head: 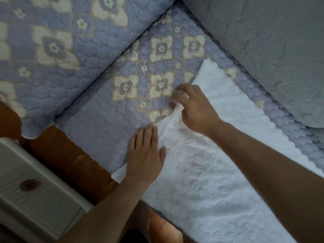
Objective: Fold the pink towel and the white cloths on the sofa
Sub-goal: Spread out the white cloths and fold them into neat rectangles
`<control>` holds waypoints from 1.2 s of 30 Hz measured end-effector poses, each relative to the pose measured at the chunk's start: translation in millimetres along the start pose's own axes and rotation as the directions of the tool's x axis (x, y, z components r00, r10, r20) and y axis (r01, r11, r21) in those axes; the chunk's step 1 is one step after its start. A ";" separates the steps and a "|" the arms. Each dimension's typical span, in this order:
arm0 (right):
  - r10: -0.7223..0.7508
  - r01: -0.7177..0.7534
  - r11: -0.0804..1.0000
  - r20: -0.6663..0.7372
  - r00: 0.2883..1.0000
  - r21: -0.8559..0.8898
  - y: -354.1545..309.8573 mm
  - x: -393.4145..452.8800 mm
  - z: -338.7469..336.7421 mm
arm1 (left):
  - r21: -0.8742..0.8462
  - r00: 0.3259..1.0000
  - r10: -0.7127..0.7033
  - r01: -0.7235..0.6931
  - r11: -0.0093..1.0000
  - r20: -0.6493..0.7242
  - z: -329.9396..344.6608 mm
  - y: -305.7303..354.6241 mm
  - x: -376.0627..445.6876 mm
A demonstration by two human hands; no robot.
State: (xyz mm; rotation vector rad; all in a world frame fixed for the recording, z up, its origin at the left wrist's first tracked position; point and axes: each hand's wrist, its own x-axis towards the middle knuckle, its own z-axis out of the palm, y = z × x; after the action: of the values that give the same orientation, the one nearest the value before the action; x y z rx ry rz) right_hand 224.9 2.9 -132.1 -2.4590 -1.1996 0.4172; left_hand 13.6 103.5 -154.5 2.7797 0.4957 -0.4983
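Head view shows you mid-way through 1 fold of a white cloth (219, 172) spread on the sofa seat (105, 134); the cloth lies across the quilted blue cover, its scalloped far edge running close to the grey cushion (271, 50), its near corner hanging just over the wooden front of the sofa; no pink towel shows in this frame.

Your right hand (192, 109) has a bunched piece of the cloth's left edge gathered in curled fingers; your left hand (145, 155) lies flat, fingers straight and together, pressing the same edge down nearer to you, holding nothing.

To do this step well, I judge that you should keep the left palm as the anchor and let the right hand lift only enough for the fabric to clear itself; carry the gathered edge straight across toward the scalloped side, so the 2 long edges meet evenly; the embossed fabric looks soft and prone to wrinkling, so shake out the bunch before you lay it, then smooth from the crease outward.

Your right forearm (263, 163) reaches long across the cloth from the lower right, wrist bent slightly down; your left forearm (105, 207) comes up from below, hand in line with it, palm down.
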 end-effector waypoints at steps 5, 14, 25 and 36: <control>-0.160 0.234 0.940 0.284 0.945 -0.248 39.0 24.4 -12.8 | -0.079 0.994 -0.055 0.047 0.996 -0.097 -12.1 -8.7 23.1; -0.277 0.360 0.905 0.329 0.903 -0.226 29.5 42.3 1.6 | -0.409 0.981 -0.190 0.186 0.894 0.030 -27.2 -10.7 37.3; -0.377 0.484 0.840 0.378 0.846 -0.246 50.8 -20.1 -23.6 | -0.350 0.956 0.291 -0.285 0.892 -0.038 -12.8 13.1 -14.1; -0.405 0.473 0.849 0.286 0.868 -0.235 23.3 -7.3 3.5 | -0.229 0.979 -0.059 0.013 0.973 -0.195 -18.4 -7.3 10.2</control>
State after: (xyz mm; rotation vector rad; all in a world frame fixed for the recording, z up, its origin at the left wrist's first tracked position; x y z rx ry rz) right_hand 235.1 -15.5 -145.0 -2.2996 -2.0039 0.4121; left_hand 25.0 118.9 -143.2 2.6147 0.6079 -0.1559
